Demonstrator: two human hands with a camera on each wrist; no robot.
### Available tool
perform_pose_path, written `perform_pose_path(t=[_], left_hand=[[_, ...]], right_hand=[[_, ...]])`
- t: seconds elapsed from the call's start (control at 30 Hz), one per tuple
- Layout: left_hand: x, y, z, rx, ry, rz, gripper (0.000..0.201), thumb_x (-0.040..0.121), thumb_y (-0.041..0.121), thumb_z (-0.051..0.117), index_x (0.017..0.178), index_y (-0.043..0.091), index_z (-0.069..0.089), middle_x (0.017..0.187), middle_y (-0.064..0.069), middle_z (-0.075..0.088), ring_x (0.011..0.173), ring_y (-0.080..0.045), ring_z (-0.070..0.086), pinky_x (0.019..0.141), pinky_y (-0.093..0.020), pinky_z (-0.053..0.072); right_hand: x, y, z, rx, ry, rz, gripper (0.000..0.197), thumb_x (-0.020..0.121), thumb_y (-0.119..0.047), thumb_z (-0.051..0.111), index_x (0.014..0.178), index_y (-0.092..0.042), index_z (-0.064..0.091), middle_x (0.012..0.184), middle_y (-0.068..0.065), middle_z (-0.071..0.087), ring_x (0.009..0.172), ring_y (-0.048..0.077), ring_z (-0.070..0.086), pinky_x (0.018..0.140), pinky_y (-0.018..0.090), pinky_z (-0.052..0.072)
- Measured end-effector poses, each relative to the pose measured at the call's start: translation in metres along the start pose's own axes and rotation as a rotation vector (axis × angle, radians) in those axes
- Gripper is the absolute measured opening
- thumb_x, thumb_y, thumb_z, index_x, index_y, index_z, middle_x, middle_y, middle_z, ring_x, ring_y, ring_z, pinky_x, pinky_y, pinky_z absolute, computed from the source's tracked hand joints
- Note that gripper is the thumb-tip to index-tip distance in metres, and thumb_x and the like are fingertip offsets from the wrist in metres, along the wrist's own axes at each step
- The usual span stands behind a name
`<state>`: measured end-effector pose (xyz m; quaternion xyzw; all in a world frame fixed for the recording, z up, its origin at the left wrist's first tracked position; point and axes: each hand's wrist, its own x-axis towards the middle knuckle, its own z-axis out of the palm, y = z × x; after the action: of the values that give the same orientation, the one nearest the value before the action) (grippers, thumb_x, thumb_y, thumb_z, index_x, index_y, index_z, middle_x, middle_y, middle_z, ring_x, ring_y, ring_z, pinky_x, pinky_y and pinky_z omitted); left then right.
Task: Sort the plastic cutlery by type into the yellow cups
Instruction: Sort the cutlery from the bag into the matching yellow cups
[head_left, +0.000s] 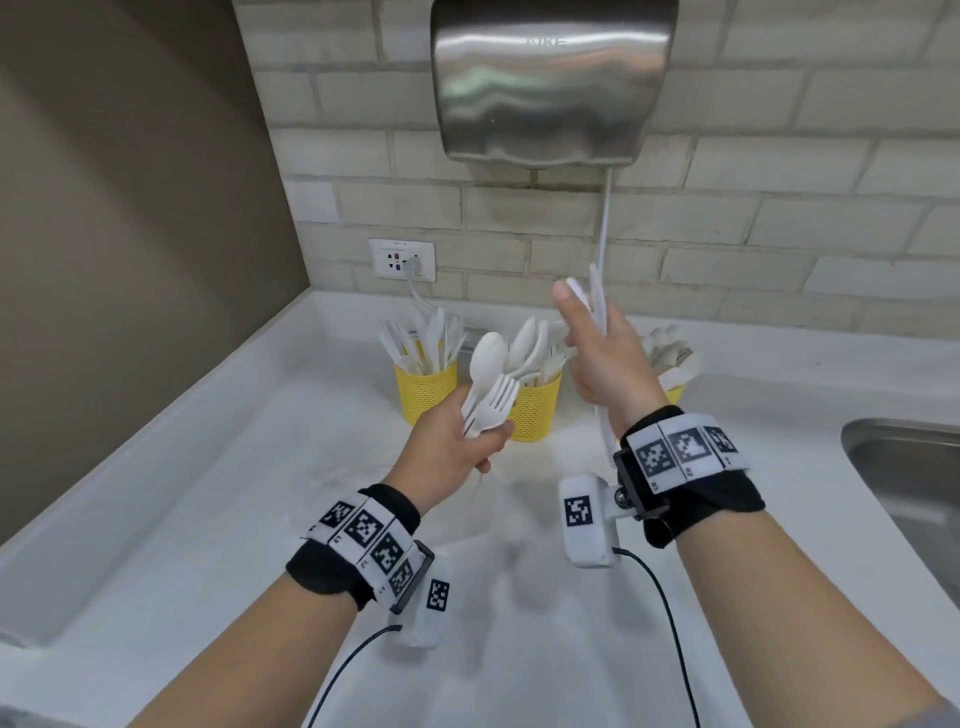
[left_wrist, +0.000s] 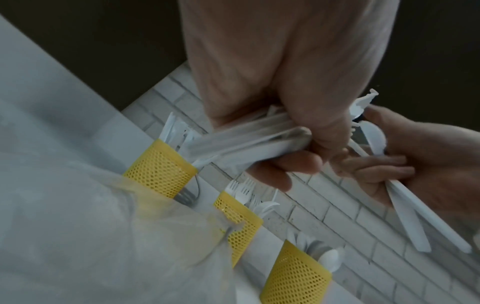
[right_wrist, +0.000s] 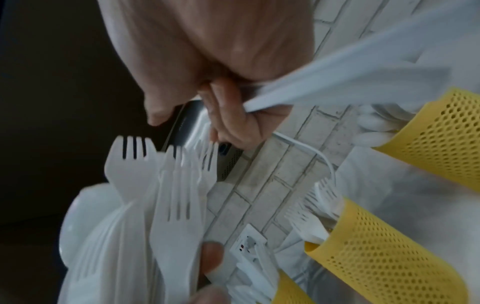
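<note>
My left hand (head_left: 467, 441) grips a bundle of white plastic cutlery (head_left: 491, 384), a spoon and several forks, heads up, above the counter. The fork tines (right_wrist: 176, 195) fill the right wrist view. My right hand (head_left: 587, 338) is raised beside it and holds white knives (head_left: 597, 301) upright; in the left wrist view the knives (left_wrist: 415, 222) hang out of its curled fingers. Three yellow mesh cups stand at the back wall. The left cup (head_left: 426, 389) holds knives, the middle cup (head_left: 535, 410) forks and spoons, and the right cup (head_left: 675, 395), mostly hidden behind my right hand, spoons.
A steel hand dryer (head_left: 545, 78) hangs on the tiled wall above the cups, its white cable (head_left: 605, 218) dropping behind my right hand. A wall socket (head_left: 402, 260) is at back left. A steel sink (head_left: 909, 478) lies at the right of the white counter (head_left: 260, 467).
</note>
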<state>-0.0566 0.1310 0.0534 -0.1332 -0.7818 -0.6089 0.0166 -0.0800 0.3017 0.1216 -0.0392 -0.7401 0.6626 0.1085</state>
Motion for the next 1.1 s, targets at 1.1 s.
perform_pose_path(t=[1.1], left_hand=[[0.025, -0.008, -0.07, 0.169, 0.26, 0.044, 0.026, 0.083, 0.016, 0.072, 0.102, 0.026, 0.057, 0.072, 0.016, 0.06, 0.051, 0.007, 0.055, 0.055, -0.01, 0.044]], right_hand=[[0.017, -0.079, 0.06, -0.126, -0.106, -0.734, 0.009, 0.101, -0.02, 0.043, 0.097, -0.017, 0.05, 0.083, -0.012, 0.054, 0.072, 0.001, 0.049, 0.069, 0.02, 0.04]])
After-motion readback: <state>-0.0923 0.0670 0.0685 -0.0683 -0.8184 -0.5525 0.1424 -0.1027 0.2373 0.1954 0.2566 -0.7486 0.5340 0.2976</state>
